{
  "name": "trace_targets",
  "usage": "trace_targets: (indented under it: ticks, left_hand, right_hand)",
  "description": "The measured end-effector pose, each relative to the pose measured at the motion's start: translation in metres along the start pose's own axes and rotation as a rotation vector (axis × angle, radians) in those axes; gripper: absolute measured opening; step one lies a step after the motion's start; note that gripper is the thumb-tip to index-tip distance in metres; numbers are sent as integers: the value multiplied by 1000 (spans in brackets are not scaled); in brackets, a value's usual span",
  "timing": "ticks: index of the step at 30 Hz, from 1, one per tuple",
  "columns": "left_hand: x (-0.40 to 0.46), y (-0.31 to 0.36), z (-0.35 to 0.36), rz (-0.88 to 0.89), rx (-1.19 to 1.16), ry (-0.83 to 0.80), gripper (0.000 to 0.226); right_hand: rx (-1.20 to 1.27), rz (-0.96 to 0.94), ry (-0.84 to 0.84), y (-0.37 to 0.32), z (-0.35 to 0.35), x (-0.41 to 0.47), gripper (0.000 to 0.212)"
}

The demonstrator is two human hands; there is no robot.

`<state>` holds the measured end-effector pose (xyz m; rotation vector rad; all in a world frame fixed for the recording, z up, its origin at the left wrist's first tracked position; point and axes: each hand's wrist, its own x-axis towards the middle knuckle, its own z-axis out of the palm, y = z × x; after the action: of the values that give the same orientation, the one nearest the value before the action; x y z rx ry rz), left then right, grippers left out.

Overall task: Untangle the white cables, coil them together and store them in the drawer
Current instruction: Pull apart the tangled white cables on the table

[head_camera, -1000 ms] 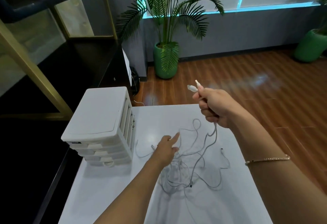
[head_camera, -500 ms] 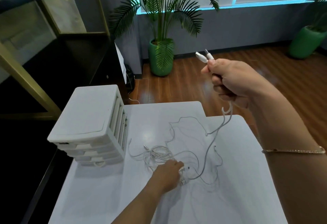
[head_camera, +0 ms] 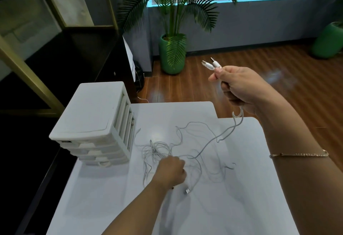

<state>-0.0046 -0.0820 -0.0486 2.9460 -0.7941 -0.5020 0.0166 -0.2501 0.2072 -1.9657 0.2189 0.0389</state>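
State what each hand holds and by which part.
Right hand grips white cables just behind their two connector plugs. Left hand is closed on the tangle lying on the table.

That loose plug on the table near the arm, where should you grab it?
Pinch the loose plug by its stiff little body, coming from above and the near side. It lies flat and clear of the tangle, just below the left hand, so nothing blocks it there.

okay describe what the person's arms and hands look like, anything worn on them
Both forearms are bare, with no sleeves in view and no gloves on the left hand or right hand. The right wrist carries a thin gold-coloured chain bracelet. No rings or watch show.
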Motion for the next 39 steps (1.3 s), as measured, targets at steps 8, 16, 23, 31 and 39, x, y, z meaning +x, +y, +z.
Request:
trace_targets:
  ticks: [8,16,23,31,39]
  left_hand:
    - [0,30,36,-37,-114,-194,42]
    - [-7,-4,11,-276,-609,7,20]
    - [-17,-18,-96,-274,-1144,255,8]
    - [-23,-14,-150,-211,-1403,389,12]
    - [-19,-14,-149,-193,-1460,418,18]
  right_hand:
    - [50,-79,12,15,0,6,31]
    - [30,-27,-228,60,7,8,28]
    - [-50,37,-278,105,42,10,30]
    - [74,-41,-235,98,79,4,24]
    - [181,13,-302,89,90,-6,32]
